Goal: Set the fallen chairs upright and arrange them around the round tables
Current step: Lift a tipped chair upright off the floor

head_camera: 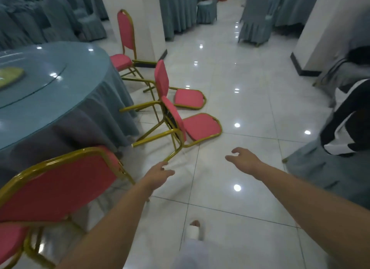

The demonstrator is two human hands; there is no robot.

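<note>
1. Two bare hands reach out over the white tiled floor (250, 84) of a banquet hall. The left hand (160, 172) and the right hand (243, 159) are both empty with fingers loosely spread, apparently poised to lift a toppled chair.
2. The nearer fallen chair (200, 126), red-cushioned on a gold frame, lies on its back beside the round table (50, 84), its legs pointing at the draped cloth. The left hand is at the tip of one leg; whether it touches cannot be told.
3. The second fallen chair (188, 98) lies the same way just beyond, close against the first.
4. Two matching chairs stand upright at the table, the far chair (125, 28) by a white pillar (148, 18) and the near chair (60, 184) at lower left. Both look already placed, which would leave the two on the floor to raise.
5. A blurred bystander (344, 120) in black and white is at the right edge, well apart from the chairs.
</note>
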